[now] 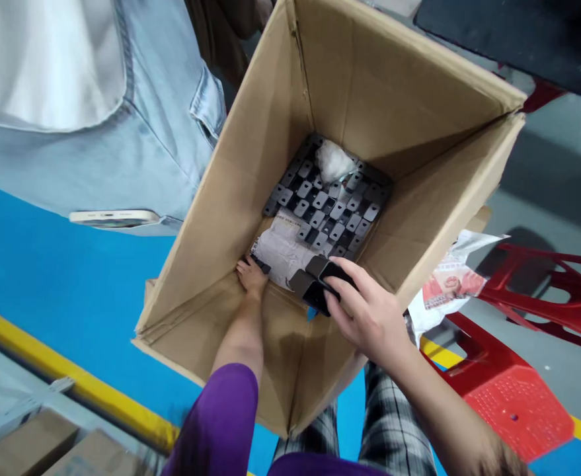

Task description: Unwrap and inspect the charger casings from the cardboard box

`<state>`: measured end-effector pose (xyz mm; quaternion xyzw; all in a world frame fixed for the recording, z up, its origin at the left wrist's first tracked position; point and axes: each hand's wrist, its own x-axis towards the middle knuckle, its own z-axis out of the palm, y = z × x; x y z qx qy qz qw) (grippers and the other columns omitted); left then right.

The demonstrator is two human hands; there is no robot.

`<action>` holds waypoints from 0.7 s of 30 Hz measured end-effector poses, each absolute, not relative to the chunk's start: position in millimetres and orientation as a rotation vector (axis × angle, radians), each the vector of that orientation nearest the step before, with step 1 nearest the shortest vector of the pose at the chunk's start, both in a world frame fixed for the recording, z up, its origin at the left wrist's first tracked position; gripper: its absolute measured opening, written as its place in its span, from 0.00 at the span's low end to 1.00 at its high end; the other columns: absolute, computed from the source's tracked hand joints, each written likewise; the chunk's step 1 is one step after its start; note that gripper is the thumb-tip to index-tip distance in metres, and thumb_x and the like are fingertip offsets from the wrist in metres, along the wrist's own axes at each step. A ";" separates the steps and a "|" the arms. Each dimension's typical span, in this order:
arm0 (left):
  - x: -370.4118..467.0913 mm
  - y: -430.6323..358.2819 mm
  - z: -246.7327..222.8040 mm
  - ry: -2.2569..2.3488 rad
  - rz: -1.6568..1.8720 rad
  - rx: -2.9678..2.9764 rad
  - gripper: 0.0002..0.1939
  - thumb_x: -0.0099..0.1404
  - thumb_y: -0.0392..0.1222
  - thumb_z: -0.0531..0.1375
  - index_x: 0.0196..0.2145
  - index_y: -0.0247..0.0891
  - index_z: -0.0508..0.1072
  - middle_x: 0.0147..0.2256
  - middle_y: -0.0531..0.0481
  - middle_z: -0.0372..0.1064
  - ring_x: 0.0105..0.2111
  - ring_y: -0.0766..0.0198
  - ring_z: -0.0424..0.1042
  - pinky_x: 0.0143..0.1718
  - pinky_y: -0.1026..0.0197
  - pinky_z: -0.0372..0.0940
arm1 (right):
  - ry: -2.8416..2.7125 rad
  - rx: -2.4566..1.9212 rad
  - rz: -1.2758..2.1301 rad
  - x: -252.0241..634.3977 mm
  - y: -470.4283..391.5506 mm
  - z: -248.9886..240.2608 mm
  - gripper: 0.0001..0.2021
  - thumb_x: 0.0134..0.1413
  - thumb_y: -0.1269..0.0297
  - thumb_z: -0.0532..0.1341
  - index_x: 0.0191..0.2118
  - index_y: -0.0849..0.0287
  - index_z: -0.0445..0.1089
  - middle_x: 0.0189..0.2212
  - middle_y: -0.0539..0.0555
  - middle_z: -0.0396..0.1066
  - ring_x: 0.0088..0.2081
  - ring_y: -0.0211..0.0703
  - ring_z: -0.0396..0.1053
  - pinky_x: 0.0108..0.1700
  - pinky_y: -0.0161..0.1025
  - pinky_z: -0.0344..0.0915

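A deep cardboard box (205, 218) stands open in front of me. Rows of black rectangular pieces with small holes (337, 211) are packed on its bottom. Crumpled paper (283, 248) lies beside them, and a white plastic bundle (334, 162) rests on top at the far end. My left hand (253, 274) reaches down to the near left corner of the bottom, its fingers closed around a dark piece (261, 264) that is mostly hidden. Higher up, over the near right side, my right hand (369, 311) grips two hollow black rectangular pieces (314, 281) side by side.
Another person in a denim garment (166, 99) is close at the left, a phone (114, 217) poking from a pocket. Red plastic stools (523, 396) and a printed plastic bag (449, 284) are at the right. Cartons (27, 443) sit at the lower left.
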<state>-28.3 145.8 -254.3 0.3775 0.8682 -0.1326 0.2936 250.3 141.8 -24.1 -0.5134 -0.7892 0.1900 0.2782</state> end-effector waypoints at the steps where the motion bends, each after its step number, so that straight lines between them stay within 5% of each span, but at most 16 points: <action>1: -30.0 147.9 -251.0 2.310 -0.311 0.964 0.37 0.65 0.48 0.65 0.66 0.38 0.57 0.67 0.36 0.51 0.65 0.40 0.55 0.62 0.36 0.58 | -2.109 -1.383 0.518 250.0 142.4 -24.8 0.08 0.66 0.70 0.58 0.46 0.60 0.73 0.53 0.64 0.76 0.51 0.48 0.78 0.49 0.41 0.78; 6: -26.9 170.1 -190.2 2.190 0.040 0.778 0.37 0.58 0.47 0.70 0.61 0.35 0.63 0.64 0.35 0.57 0.65 0.41 0.55 0.63 0.39 0.56 | -1.889 -1.376 0.759 253.3 145.9 -27.3 0.09 0.67 0.67 0.57 0.45 0.59 0.74 0.55 0.65 0.73 0.56 0.50 0.74 0.56 0.47 0.75; 12: 14.9 158.6 -20.9 1.659 0.672 0.754 0.55 0.40 0.60 0.73 0.64 0.40 0.61 0.63 0.38 0.64 0.62 0.45 0.65 0.61 0.50 0.64 | -1.387 -1.269 1.381 290.3 129.2 25.4 0.19 0.66 0.47 0.58 0.44 0.57 0.76 0.57 0.65 0.71 0.60 0.55 0.70 0.62 0.52 0.68; 14: 32.0 135.9 35.0 1.480 0.813 0.758 0.59 0.35 0.66 0.73 0.63 0.42 0.63 0.64 0.38 0.62 0.63 0.41 0.65 0.60 0.49 0.65 | -1.354 -1.179 1.530 310.9 112.8 60.7 0.18 0.66 0.48 0.58 0.45 0.56 0.77 0.60 0.64 0.69 0.61 0.55 0.69 0.62 0.50 0.67; 21: 99.6 79.6 148.0 0.726 1.048 0.573 0.55 0.38 0.60 0.76 0.64 0.46 0.67 0.62 0.39 0.67 0.64 0.33 0.63 0.63 0.38 0.61 | -1.631 -1.007 1.535 373.1 51.2 168.3 0.09 0.69 0.59 0.58 0.44 0.54 0.75 0.61 0.62 0.68 0.60 0.49 0.70 0.61 0.43 0.67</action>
